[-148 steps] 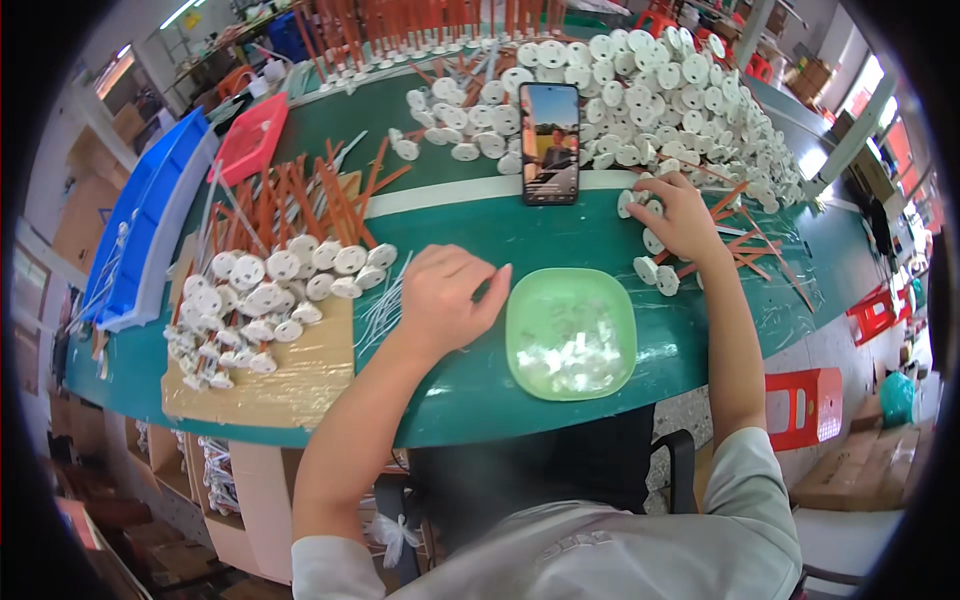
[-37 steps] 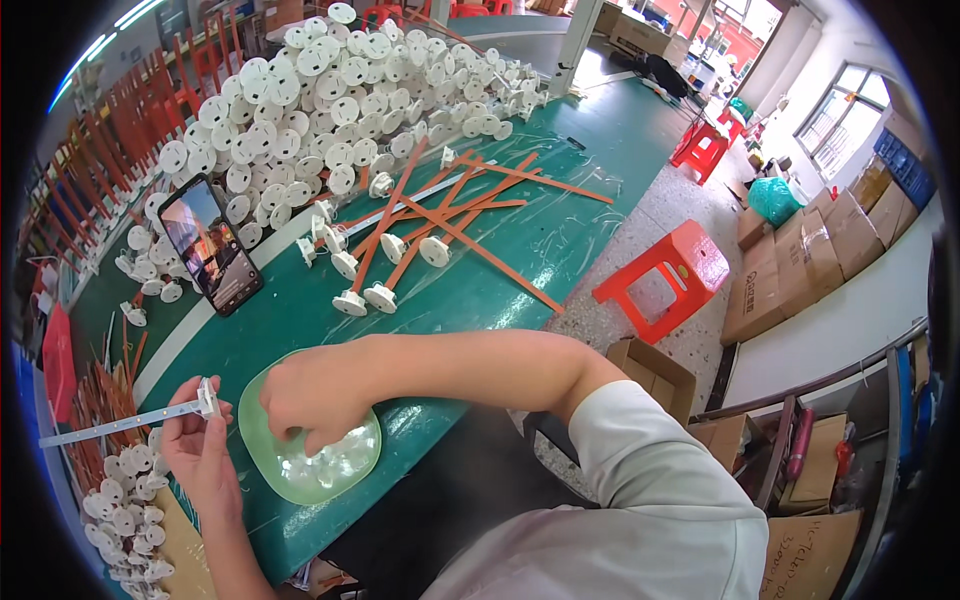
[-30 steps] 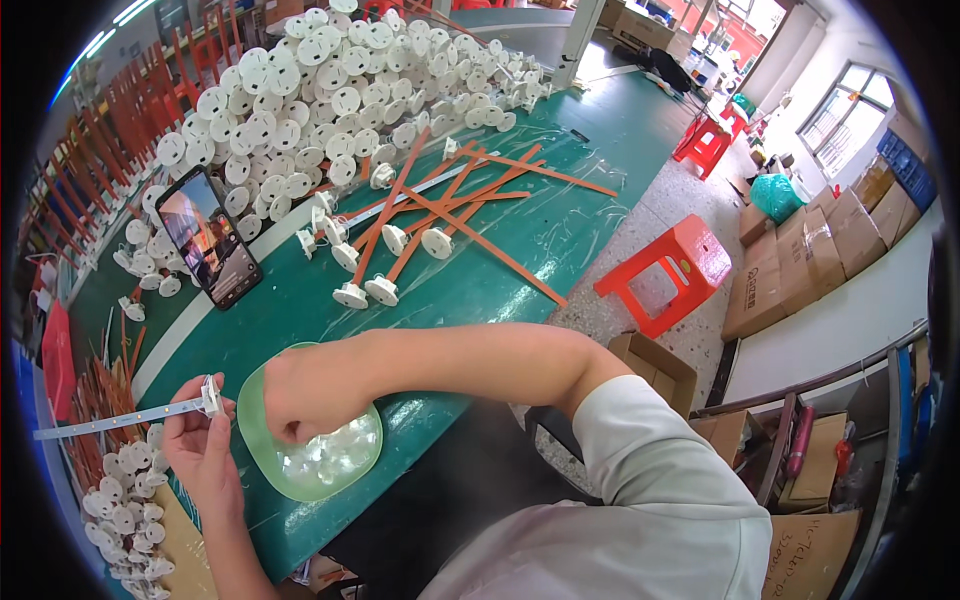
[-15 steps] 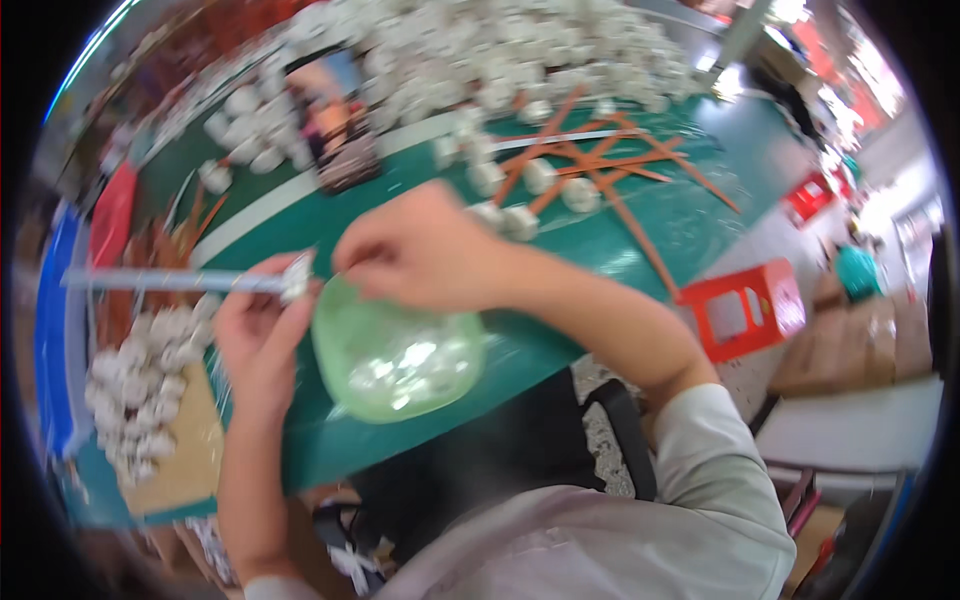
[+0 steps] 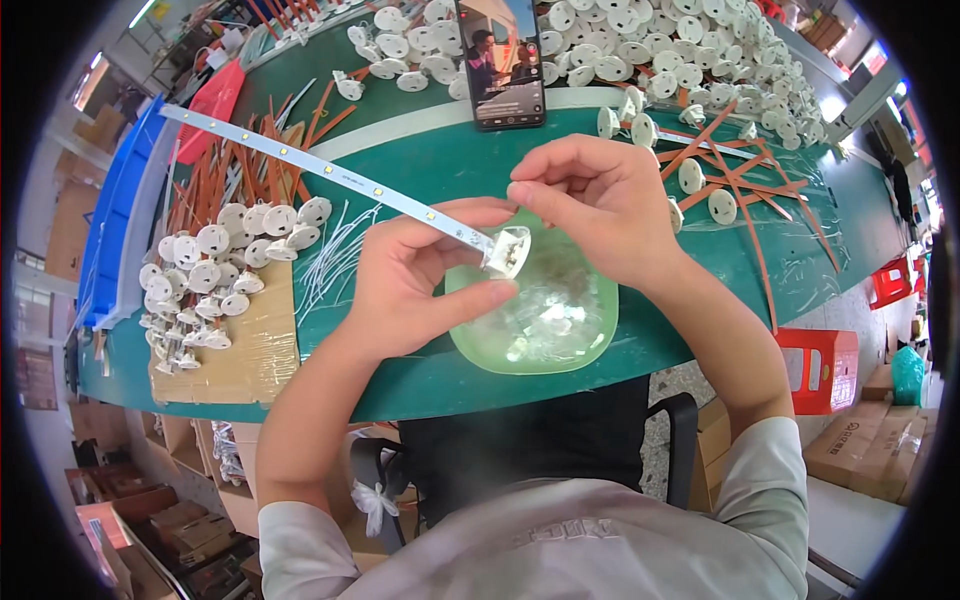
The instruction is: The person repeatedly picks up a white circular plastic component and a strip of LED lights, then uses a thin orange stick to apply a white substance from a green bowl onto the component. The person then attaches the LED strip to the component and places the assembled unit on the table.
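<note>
My left hand (image 5: pixel 400 290) grips a slim white LED strip (image 5: pixel 345 178) near its end, with the thumb touching the round white end cap (image 5: pixel 512 250) fitted there. The strip slants up and away to the left, small yellow chips along its face. To the right, my right hand (image 5: pixel 605 200) is closed in a pinch just beyond the cap and apart from it. Whatever its fingertips hold is too small to make out. Under both hands sits a translucent green bowl (image 5: pixel 603 335) containing small clear or whitish pieces.
A phone (image 5: pixel 507 65) stands before a heap of white caps (image 5: pixel 690 45). More caps (image 5: pixel 205 275) lie on cardboard (image 5: pixel 235 365) at left, near thin white wires (image 5: pixel 335 262) and brown strips (image 5: pixel 225 175). Other brown strips (image 5: pixel 745 210) cross at right. A blue bin (image 5: pixel 120 220) borders the table.
The whole view has shifted, so the scene sits farther right. The strip has gone from level to slanting. My right hand has moved from above the bowl's left edge to its far edge.
</note>
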